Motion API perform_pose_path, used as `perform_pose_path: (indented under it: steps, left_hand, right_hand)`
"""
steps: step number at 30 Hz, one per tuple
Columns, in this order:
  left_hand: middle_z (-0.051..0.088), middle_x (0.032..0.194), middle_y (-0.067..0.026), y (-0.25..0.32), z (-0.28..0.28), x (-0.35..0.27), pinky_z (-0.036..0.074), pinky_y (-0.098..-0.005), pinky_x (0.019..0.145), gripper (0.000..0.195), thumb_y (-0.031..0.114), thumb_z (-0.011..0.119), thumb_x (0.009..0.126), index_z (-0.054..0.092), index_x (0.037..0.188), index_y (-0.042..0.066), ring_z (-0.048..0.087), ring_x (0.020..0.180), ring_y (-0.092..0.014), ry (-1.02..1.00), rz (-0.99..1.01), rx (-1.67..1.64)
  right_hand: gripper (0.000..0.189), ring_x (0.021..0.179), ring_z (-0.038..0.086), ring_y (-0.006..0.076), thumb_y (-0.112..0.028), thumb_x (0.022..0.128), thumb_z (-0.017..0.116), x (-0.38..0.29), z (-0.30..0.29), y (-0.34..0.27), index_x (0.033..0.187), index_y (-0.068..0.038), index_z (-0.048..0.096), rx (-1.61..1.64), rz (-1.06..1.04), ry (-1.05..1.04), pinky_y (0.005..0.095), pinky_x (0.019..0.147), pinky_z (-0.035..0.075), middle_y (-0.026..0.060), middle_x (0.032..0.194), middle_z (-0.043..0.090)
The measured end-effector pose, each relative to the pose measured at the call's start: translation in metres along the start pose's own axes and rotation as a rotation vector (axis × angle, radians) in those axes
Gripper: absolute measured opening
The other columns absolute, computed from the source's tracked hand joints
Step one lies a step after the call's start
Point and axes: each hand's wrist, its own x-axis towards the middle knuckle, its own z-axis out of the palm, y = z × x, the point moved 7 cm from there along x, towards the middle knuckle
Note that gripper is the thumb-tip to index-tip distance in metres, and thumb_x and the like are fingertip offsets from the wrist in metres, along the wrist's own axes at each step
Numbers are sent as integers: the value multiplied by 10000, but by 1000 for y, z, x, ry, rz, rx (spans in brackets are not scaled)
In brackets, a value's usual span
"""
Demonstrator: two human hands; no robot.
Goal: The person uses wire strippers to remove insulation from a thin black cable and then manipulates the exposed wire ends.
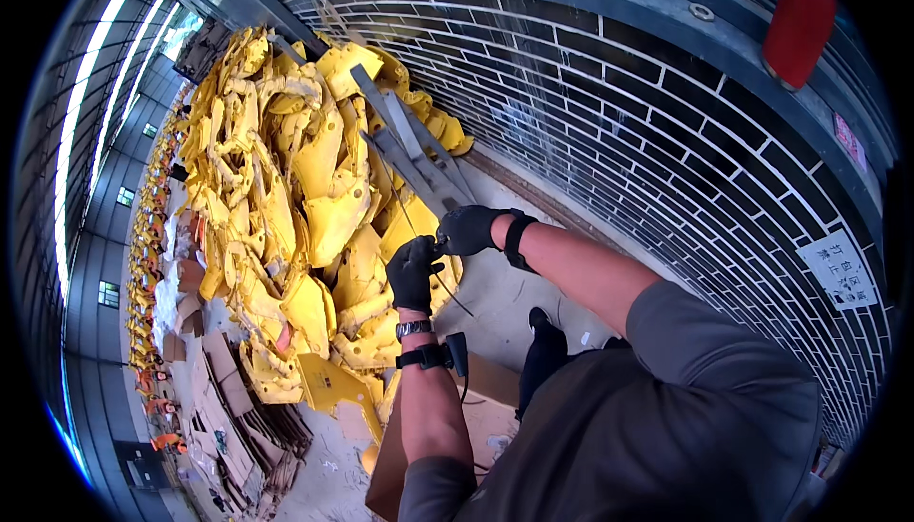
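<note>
My left hand (pixel 413 276), in a black glove, has its fingers closed around a thin dark cable (pixel 453 295). The cable slants from the upper left, through my fingers, to a free end at the lower right. My right hand (pixel 468 229), gloved in black too, meets the left at its fingertips and pinches the cable there; the exact contact is hidden by the gloves. Just beyond my hands, long grey metal bars (pixel 410 158) lean across a big heap of yellow molded parts (pixel 321 186).
A dark brick wall (pixel 607 108) runs along the right, bearing a paper sign (pixel 837 269) with writing. An open cardboard box (pixel 389 461) stands by my left forearm. Flattened cardboard (pixel 235 408) is stacked at the lower left. Rows of yellow and orange items (pixel 146 258) line the far left.
</note>
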Motion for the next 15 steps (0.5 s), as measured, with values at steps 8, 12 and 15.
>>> perform_pose_path:
  steps: [8,12,15]
  left_hand:
    - [692,941,-99,9,16,-82,573,-300,648,291,257,583,962,660,1047,-11,686,824,-195,-39,57,63]
    - [693,937,-100,3,33,-124,566,-296,643,291,251,578,964,660,1046,-15,685,810,-192,-45,40,85]
    - [691,930,-102,0,47,-161,561,-294,654,294,247,575,966,662,1048,-21,681,792,-193,-39,29,107]
  right_hand:
    - [361,880,653,356,-386,851,592,-81,-3,-37,954,-61,710,96,-69,36,446,806,504,176,909,693]
    - [357,879,652,359,-380,845,599,-133,-5,-52,972,-63,704,131,-24,-18,443,798,503,176,901,694]
    - [325,877,652,356,-350,831,600,-168,6,-56,967,-72,700,137,-16,-25,440,793,503,170,888,692]
